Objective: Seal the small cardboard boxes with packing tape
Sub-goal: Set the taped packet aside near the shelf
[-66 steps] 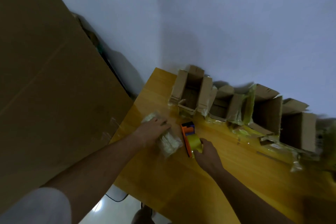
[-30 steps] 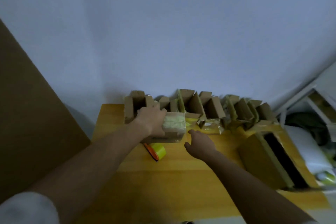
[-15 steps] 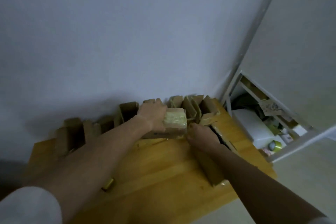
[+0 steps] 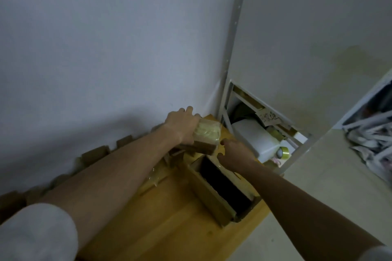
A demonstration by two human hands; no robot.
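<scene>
A small brown cardboard box [image 4: 204,138], its top covered in yellowish tape, is held above the table's far corner.

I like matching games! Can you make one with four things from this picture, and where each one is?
Things:
1. taped small box
2. big open box
3. roll of tape
4. row of open small boxes

Places:
a. on the shelf, beside the white container
b. held in the left hand, near the far corner of the table
c. along the wall, at the back of the table
d. on the table near its right edge, under the right hand

Pairs: 1-b, 2-d, 3-a, 4-c
</scene>
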